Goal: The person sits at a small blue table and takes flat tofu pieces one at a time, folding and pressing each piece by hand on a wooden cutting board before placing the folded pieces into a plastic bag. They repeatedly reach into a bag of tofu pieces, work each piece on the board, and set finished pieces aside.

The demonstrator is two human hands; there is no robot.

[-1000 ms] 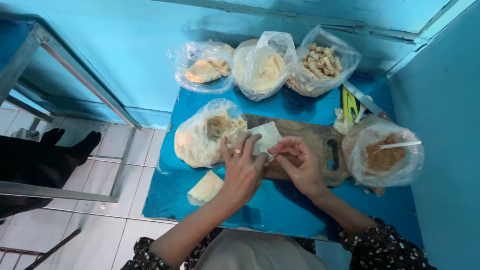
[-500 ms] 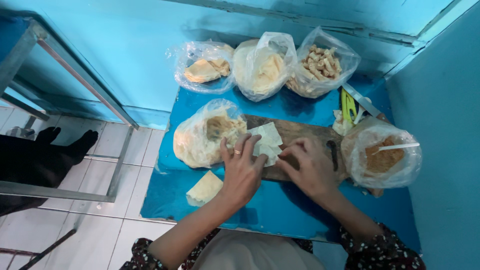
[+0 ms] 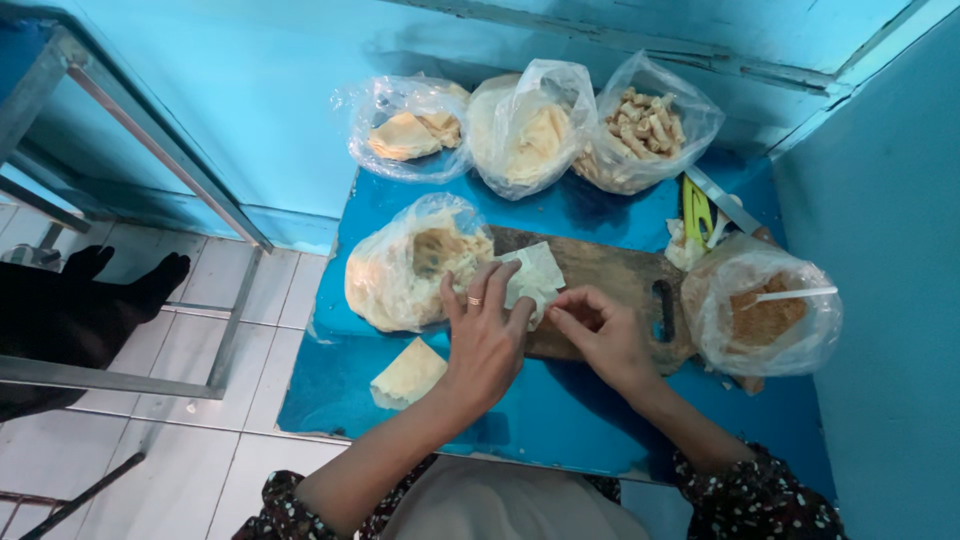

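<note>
A pale, thin pastry sheet lies on a wooden cutting board on a small blue table. My left hand, with a ring on one finger, presses flat on the sheet's near left part. My right hand pinches the sheet's near right edge with curled fingers. A clear bag of pale wrappers sits just left of my left hand. One folded pale triangle rests on the table near the front left corner.
Three clear bags stand along the back: folded pieces, pale sheets, small fried sticks. A bag of brown filling with a white spoon sits at right. Green-handled tool behind the board. Metal frame and tiled floor at left.
My right hand has dropped from above the sheet to its near right edge and curled in. My left hand stays pressed on the sheet.
</note>
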